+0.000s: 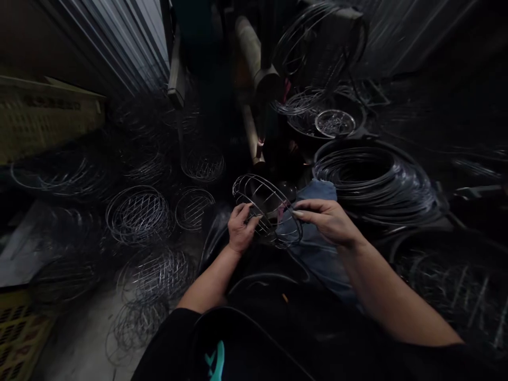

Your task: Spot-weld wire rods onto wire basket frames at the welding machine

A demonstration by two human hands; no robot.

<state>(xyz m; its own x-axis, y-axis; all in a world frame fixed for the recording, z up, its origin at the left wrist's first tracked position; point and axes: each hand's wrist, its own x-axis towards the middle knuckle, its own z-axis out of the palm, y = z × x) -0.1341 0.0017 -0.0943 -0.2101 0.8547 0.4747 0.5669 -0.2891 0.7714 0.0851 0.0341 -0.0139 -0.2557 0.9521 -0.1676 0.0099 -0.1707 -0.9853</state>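
While both hands were raised in front of the person's lap, they held a round wire frame (266, 207) between them. The left hand (241, 227) had its fingers curled onto the frame's near rim, with the thumb pressing on the wires from the side. The right hand (326, 219) pinched the opposite edge with extended fingertips, its palm turned down. The frame was tilted, its open dome facing up and away from the person. Just beneath the right hand lay a blue cloth (317, 248). Beyond the right hand sat a large coil of dark wire (373, 180). To the left of the left hand, several similar wire frames (137, 214) lay scattered on the floor, well apart from the hands. Farther left and nearer the person stood a yellow crate (18, 336).
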